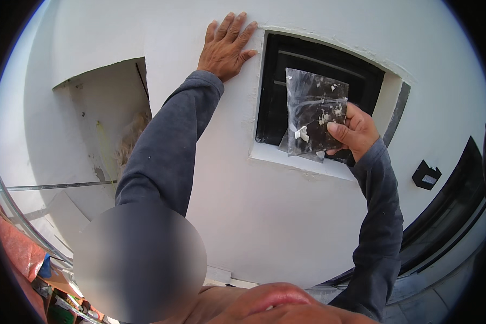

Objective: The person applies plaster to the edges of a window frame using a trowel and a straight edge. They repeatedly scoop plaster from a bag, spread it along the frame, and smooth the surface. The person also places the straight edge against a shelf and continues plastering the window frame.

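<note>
My left hand (224, 49) lies with fingers spread on the white wall (229, 189), beside the upper left corner of a recessed window. In my right hand (356, 130) is a thin rectangular piece of dark or see-through plastic (314, 110), pinched at its right edge between thumb and fingers. Whitish flecks, creases and a larger white scrap mark its face. It is held up before the black-framed window (278, 54) and hides part of it. I cannot tell whether it is one sheet or several layers.
Left of my left arm is a recess (100, 113) in the wall. A small black box-shaped fixture (427, 175) sits on the wall at the right, near a dark glazed opening (448, 216). Red sheeting (19, 243) and mixed clutter lie at the lower left.
</note>
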`<action>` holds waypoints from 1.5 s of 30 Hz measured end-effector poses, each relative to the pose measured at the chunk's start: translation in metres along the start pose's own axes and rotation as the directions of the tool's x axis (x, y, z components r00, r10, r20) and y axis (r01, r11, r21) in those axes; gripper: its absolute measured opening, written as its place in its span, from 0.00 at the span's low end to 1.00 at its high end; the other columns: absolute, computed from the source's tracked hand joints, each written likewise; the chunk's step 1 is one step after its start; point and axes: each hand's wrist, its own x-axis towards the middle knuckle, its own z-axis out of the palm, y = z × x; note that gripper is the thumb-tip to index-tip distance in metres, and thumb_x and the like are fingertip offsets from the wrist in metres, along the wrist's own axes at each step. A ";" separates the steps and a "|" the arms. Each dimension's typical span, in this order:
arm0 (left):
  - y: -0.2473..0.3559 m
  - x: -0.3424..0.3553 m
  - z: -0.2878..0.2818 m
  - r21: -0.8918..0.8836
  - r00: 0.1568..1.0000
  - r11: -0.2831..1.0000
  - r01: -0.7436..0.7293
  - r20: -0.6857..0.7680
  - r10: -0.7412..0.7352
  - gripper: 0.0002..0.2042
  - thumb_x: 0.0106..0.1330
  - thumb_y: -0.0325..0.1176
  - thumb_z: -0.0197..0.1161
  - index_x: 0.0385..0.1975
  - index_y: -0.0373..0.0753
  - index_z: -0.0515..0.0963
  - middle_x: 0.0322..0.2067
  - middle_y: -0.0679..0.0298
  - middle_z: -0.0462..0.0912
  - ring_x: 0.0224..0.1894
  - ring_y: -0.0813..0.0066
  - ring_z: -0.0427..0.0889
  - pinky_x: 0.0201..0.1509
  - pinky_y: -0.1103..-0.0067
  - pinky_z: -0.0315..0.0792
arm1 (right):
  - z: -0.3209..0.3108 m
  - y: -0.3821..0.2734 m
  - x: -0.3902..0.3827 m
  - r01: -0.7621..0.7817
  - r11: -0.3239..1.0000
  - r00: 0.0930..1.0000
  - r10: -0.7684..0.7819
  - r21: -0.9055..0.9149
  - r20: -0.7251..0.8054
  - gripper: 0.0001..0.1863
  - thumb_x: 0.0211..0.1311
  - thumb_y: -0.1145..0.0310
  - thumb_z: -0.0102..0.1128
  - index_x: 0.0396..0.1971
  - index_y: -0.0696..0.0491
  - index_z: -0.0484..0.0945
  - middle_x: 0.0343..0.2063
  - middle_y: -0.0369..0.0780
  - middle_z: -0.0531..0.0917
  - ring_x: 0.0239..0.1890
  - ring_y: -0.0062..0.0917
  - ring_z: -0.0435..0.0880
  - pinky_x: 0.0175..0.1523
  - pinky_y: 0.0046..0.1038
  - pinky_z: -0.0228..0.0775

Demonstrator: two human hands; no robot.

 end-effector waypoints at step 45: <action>-0.043 0.005 -0.038 -0.491 0.785 0.855 -0.169 -0.591 -0.184 0.09 0.68 0.33 0.70 0.45 0.40 0.84 0.37 0.63 0.87 0.36 0.72 0.85 0.44 0.78 0.80 | 0.081 -0.192 0.195 0.372 0.716 0.867 -0.495 -0.591 -0.054 0.08 0.64 0.70 0.63 0.36 0.60 0.84 0.24 0.40 0.85 0.22 0.25 0.83 0.23 0.27 0.78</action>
